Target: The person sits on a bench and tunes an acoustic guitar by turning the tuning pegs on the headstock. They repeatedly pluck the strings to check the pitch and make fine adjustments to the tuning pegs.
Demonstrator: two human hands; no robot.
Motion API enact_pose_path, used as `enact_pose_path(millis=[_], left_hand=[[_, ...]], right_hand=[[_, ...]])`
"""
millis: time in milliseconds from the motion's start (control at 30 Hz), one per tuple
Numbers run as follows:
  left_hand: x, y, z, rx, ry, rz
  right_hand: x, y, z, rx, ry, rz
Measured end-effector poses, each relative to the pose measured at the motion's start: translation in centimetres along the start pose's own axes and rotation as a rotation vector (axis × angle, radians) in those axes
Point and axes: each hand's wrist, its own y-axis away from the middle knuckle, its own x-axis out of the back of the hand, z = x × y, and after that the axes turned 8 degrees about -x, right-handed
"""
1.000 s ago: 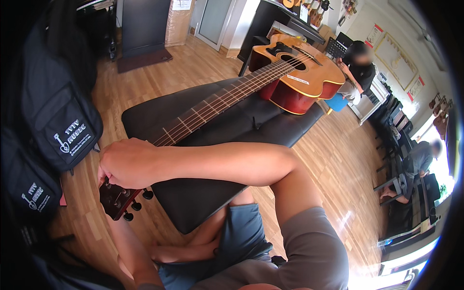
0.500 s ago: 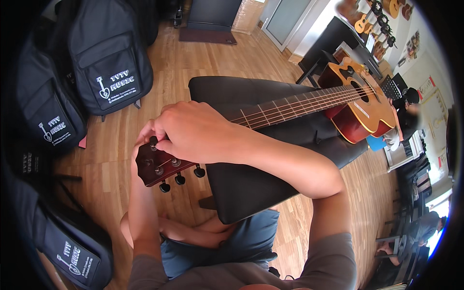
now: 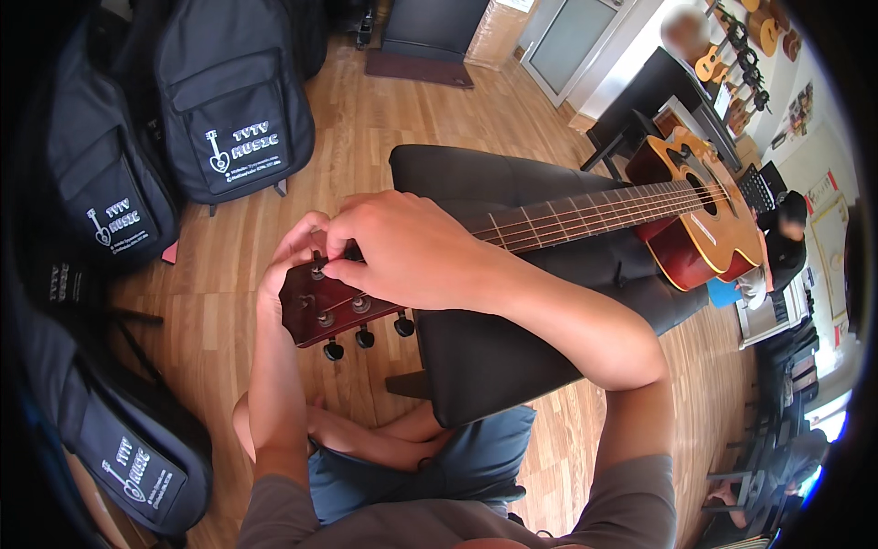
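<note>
An acoustic guitar (image 3: 713, 215) lies face up along a black padded bench, its neck pointing toward me and to the left. Its dark red headstock (image 3: 306, 306) sticks out past the bench's left end, between my hands. My left hand (image 3: 294, 252) curls around the headstock's far left edge; its fingertips are partly hidden. Reaching across from the right, my right hand (image 3: 398, 247) covers the nut area. Its thumb and index finger pinch at a metal tuning post (image 3: 318, 267); whether a string is between them is too small to tell. Several black tuning keys (image 3: 365, 338) show along the near edge.
The black bench (image 3: 503, 366) stands before my crossed legs (image 3: 384, 435). Several black gig bags (image 3: 233, 119) stand on the wooden floor at the left. A person (image 3: 788, 233) is at the far right near a keyboard; another (image 3: 791, 467) sits at the lower right.
The whole view has shifted, so the scene sits further right. My right thumb and finger have shifted slightly at the tuning post, which shows more now. Both hands stay at the headstock.
</note>
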Motion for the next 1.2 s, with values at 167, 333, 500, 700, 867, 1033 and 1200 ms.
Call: enact_pose_path(millis=[167,333,500,700,867,1033,1200], left_hand=[[1.6,0.7,0.9,0.078,-0.108,0.007],[1.1,0.1,1.1,0.089,-0.152,0.018],[-0.6,-0.2,1.6,0.085,-0.146,0.025],[-0.7,-0.1,2.6,0.143,-0.251,0.080],[0.3,-0.1,0.9,0.077,-0.187,0.102],[0.2,-0.3,1.1,0.160,-0.166,0.054],[-1.4,-0.6,2.4,0.198,-0.254,0.117]], right_hand=[[0.0,0.1,-0.1,-0.019,-0.028,0.001],[-0.2,0.1,0.3,0.015,-0.019,0.018],[-0.2,0.0,0.1,0.010,-0.008,0.003],[-0.1,0.0,-0.2,0.013,-0.044,0.004],[-0.2,-0.3,-0.1,0.034,-0.050,0.011],[-0.3,-0.4,0.0,0.026,-0.040,0.019],[-0.5,-0.7,0.1,0.075,0.002,0.041]])
